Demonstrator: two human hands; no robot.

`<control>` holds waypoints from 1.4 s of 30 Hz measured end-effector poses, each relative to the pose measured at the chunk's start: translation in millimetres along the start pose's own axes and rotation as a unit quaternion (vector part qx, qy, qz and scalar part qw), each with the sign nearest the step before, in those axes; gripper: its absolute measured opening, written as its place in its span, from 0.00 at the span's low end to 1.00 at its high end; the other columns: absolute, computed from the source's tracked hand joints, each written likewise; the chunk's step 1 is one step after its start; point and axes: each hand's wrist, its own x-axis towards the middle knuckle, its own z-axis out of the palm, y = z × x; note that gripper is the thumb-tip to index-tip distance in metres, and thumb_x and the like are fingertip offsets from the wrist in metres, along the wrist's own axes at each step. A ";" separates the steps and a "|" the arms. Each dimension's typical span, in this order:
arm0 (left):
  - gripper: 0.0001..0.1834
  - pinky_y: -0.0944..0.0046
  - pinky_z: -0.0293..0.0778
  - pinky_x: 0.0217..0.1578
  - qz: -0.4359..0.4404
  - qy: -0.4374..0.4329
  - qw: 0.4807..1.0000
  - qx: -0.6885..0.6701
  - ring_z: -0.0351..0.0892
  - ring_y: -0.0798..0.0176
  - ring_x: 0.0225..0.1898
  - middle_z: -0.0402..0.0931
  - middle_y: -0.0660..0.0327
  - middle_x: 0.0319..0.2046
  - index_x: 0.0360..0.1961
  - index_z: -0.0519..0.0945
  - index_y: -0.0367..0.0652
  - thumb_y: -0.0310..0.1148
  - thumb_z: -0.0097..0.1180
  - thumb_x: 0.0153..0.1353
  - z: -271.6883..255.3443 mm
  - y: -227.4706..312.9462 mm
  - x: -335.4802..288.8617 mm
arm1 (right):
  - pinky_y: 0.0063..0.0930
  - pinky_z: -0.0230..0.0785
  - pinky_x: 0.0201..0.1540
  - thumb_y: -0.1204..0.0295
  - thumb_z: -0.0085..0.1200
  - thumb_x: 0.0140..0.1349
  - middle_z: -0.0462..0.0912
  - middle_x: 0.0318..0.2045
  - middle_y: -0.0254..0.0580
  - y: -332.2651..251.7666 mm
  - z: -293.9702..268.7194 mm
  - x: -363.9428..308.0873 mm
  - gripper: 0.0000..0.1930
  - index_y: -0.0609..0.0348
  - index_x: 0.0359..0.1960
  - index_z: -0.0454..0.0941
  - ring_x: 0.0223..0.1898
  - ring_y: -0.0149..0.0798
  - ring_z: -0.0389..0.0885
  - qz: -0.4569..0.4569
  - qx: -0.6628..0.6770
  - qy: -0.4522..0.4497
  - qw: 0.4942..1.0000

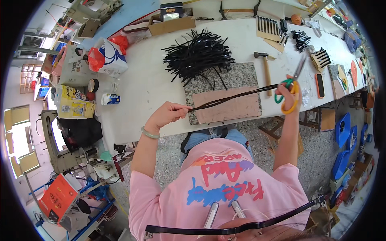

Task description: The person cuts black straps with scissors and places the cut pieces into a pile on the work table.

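Observation:
Several thin black cords (233,97) stretch between my two hands above the table. My left hand (171,113) pinches their left ends. At the other end, my right hand (288,96) grips a pair of scissors (295,86) with green and orange handles, blades pointing away from me; the cords run up to its fingers. Beneath the cords lies a tan sheet (225,105) on a speckled stone slab (241,76). A big tangled heap of black strips (199,56) rests on the far side of the slab, partly over its edge.
A hammer (264,70) lies right of the slab, near a black-and-orange phone-like object (320,85). Punch tools (268,27) and a small cardboard box (173,25) sit at the back. A can (110,99) and a white bag (110,58) stand left. A sewing machine (60,136) is at far left.

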 end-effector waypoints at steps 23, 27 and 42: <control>0.11 0.60 0.72 0.41 -0.045 0.127 0.816 -0.562 0.76 0.63 0.37 0.77 0.61 0.33 0.38 0.73 0.45 0.39 0.42 0.67 55.4 -63.6 34.2 | 0.24 0.72 0.30 0.81 0.58 0.51 0.76 0.28 0.33 97.3 166.6 -100.9 0.21 0.59 0.47 0.67 0.27 0.31 0.77 0.004 0.074 -0.119 0.990; 0.13 0.57 0.65 0.49 0.007 0.042 0.821 -0.569 0.72 0.62 0.43 0.75 0.63 0.37 0.39 0.72 0.46 0.41 0.38 0.67 72.2 -76.3 44.1 | 0.28 0.74 0.36 0.83 0.54 0.54 0.79 0.31 0.37 107.3 175.1 -126.2 0.19 0.61 0.48 0.65 0.32 0.33 0.79 -0.106 -0.143 -0.230 0.957; 0.12 0.72 0.64 0.23 0.105 0.262 0.957 -0.060 0.64 0.74 0.20 0.66 0.68 0.20 0.41 0.72 0.37 0.36 0.45 0.66 51.2 -56.0 11.8 | 0.23 0.71 0.37 0.78 0.60 0.51 0.78 0.31 0.37 82.1 169.6 -129.3 0.25 0.60 0.52 0.64 0.32 0.29 0.77 0.169 0.064 -0.225 0.958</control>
